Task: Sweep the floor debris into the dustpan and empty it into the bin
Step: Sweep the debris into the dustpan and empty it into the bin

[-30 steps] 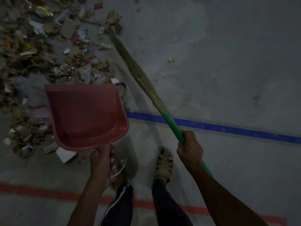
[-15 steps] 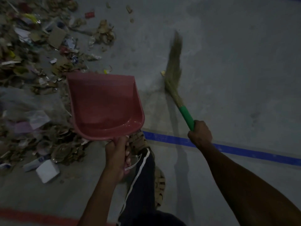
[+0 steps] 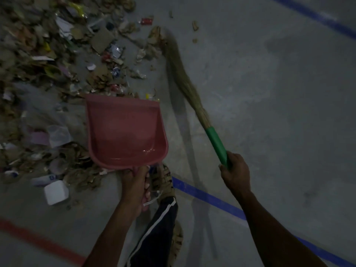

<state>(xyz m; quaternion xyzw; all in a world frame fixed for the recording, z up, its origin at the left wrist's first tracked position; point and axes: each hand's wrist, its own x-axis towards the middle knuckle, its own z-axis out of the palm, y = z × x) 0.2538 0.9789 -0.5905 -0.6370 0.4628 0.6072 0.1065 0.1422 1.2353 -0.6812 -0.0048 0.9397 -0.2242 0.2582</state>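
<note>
— What are you working with?
— A red dustpan (image 3: 125, 132) at frame centre, mouth toward the debris (image 3: 57, 64) heaped in the upper left.
— And the broom (image 3: 185, 81)?
— Green handle, straw bristles slanting up to the pile's right edge.

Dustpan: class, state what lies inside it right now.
The red dustpan, held by the left hand, shows only bare plastic inside; no debris is visible in it. The floor beneath it is hidden.

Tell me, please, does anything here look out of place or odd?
Only the mess itself: debris lies strewn over the floor at left. The red dustpan in the left hand is empty. The right hand holds the broom. No bin shows.
</note>
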